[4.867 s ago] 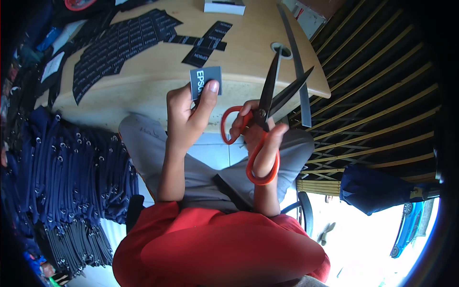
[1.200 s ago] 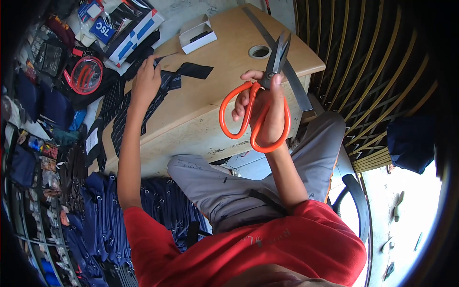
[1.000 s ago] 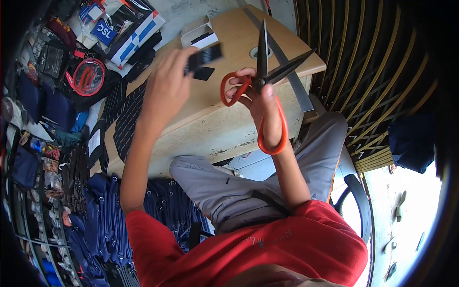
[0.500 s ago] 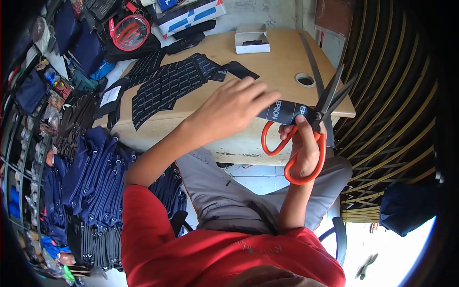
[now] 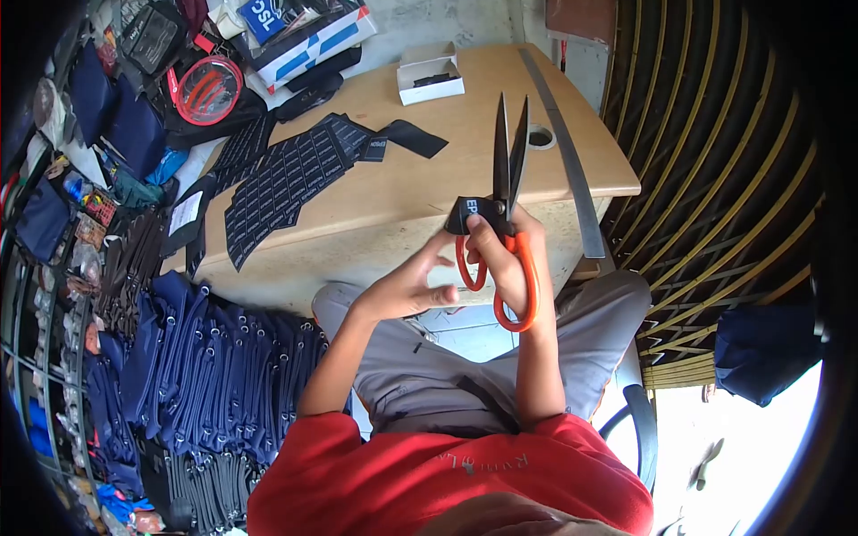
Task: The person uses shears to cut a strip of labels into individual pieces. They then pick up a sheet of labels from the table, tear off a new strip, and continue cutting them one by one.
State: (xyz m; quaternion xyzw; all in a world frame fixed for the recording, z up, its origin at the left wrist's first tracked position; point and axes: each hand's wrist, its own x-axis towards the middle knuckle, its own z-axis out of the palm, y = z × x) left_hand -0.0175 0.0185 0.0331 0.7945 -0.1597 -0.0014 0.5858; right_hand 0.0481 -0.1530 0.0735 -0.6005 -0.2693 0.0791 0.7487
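My right hand [image 5: 511, 263] is wrapped round orange-handled scissors [image 5: 529, 277], whose blades point away from me and stand slightly apart. Its thumb also presses a small black label piece [image 5: 462, 214] with white EPSON lettering against the scissors. Just left of the handles is my left hand [image 5: 411, 284], thumb and fingers apart; its fingertips are near the lower edge of the label piece, partly hidden. Black printed label sheets [image 5: 290, 174] lie on the wooden table [image 5: 402, 195], with a loose black strip [image 5: 416, 139] beside them.
A small white box [image 5: 431, 89] with dark pieces stands at the table's back. A metal ruler [image 5: 572, 179] lies along the right side, near a round hole [image 5: 541, 137]. Navy straps [image 5: 214, 366] are piled at the left, below cluttered shelves. A folding gate [image 5: 715, 179] is on the right.
My left hand has moved down and toward me from above the label piece, its fingers spreading. The scissors and label piece have turned more upright, and the view has shifted.
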